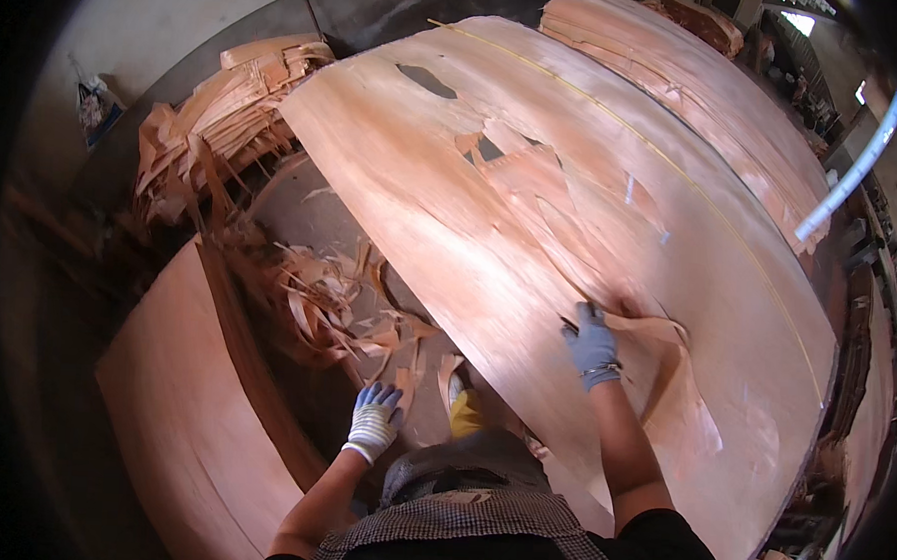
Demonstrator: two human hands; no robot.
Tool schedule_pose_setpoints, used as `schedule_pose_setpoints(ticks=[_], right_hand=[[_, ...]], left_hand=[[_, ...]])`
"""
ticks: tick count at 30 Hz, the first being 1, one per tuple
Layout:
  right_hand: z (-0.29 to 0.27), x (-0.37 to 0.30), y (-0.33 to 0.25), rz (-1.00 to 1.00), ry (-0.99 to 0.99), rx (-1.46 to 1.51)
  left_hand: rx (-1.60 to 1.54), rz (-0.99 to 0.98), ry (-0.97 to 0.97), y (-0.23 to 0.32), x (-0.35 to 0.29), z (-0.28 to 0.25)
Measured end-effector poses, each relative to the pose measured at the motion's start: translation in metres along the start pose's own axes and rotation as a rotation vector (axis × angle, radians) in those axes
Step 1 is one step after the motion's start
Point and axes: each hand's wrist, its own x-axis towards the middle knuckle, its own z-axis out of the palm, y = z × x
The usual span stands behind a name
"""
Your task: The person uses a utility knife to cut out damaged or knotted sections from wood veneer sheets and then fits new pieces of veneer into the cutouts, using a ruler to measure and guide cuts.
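Observation:
A large, thin sheet of reddish wood veneer (450,250) lies in front of me, with torn holes towards its far end and a ragged split through its middle. My right hand (593,344), in a grey glove, is on the sheet beside that split. Its fingers are curled around a small dark object whose kind I cannot make out. A loose, curled veneer flap (670,365) rises just right of this hand. My left hand (373,423), in a striped white glove with blue-grey fingers, hangs off the sheet's left edge, fingers stretched out. A narrow veneer strip (405,386) shows beside its fingertips.
Torn veneer scraps (317,304) litter the floor at left, beyond my feet. A stack of veneer (188,389) stands at near left, a ragged pile (225,115) at far left. Another stack (667,79) lies at far right. A yellow line (664,154) runs along the sheet.

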Motion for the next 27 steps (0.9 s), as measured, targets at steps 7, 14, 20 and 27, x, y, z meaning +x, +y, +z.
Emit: schedule_pose_setpoints(ticks=[7, 14, 20, 27], right_hand=[[0.064, 0.079, 0.056, 0.245, -0.221, -0.308], [0.009, 0.142, 0.017, 0.329, 0.034, -0.343], [-0.050, 0.201, -0.103, 0.153, 0.334, -0.235], [-0.018, 0.176, -0.237, 0.170, 0.207, -0.228]], left_hand=[[0.010, 0.106, -0.012, -0.069, 0.174, -0.043], [-0.050, 0.094, -0.104, -0.126, 0.261, -0.069], [-0.286, 0.151, -0.160, -0.141, 0.359, -0.082], [2.295, 1.614, 0.841, -0.142, 0.524, -0.058]])
